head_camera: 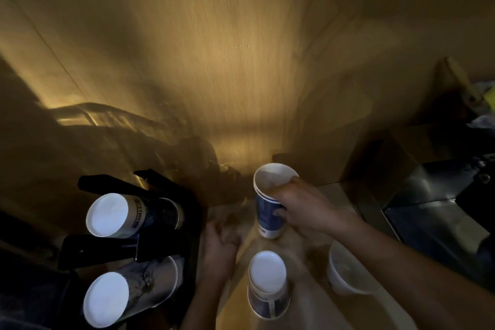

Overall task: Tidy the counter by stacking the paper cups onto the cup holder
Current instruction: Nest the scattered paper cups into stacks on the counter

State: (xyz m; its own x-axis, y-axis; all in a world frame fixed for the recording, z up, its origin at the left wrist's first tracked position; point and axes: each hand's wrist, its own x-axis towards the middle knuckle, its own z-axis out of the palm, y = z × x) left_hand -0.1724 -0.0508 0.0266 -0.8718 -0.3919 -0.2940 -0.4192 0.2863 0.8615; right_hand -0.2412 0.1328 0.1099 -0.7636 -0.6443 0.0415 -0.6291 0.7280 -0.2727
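At the middle of the dim counter (302, 311), the right hand (302, 206) wraps around an upright blue paper cup (267, 211), thumb over the near rim and fingers curled against the blue wall; the double line at the rim suggests two cups nested together. Its white mouth faces up and tilts slightly away. Whether the base rests on the counter or hangs just above it cannot be told, as that part is blurred. Left of this cup, the left hand (222, 252) hovers low over the counter, smeared by motion, with nothing visibly in it; how far its fingers are curled cannot be told. Nearer the camera, an upside-down cup (267, 284) stands on the counter with its white base up, blue print on its wall. Right of it, partly under the right forearm, sits a white bowl-shaped cup (345, 273) with its mouth up. At the left edge stands the black cup holder (128, 246), carrying two stacks that point their white bases toward the camera: an upper stack (126, 215) and a lower stack (126, 295), each with several rims showing at the far end. Behind everything rises a wood-grain wall (241, 61) lit by a warm patch, and a dark metal appliance (434, 209) fills the right side.
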